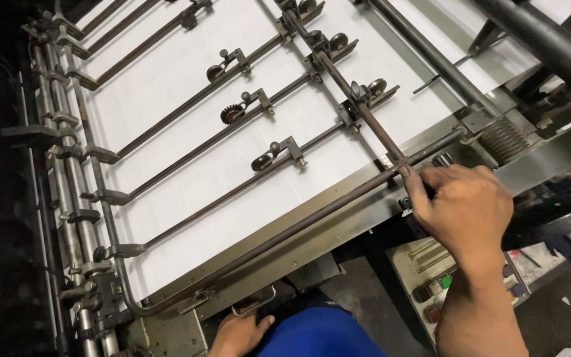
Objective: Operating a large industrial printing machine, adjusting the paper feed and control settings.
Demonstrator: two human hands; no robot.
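Observation:
I look down on a printing machine's feed board [338, 198] covered with white paper sheets [186, 172]. Dark metal rods with small guide wheels [232, 114] lie across the paper. My right hand [460, 208] rests at the board's near right edge, its fingers closed around the long side rod [285, 235] where a cross bar [358, 106] meets it. My left hand [239, 332] is low at the bottom, fingers spread on the machine's side beside a small metal handle [254, 305], holding nothing.
A control panel with coloured buttons [434, 287] sits under my right forearm. A coil spring [503, 140] and a thick black bar [543, 39] are at the upper right. Rollers and clamps [74, 198] line the left edge. Blue clothing [318, 334] shows below.

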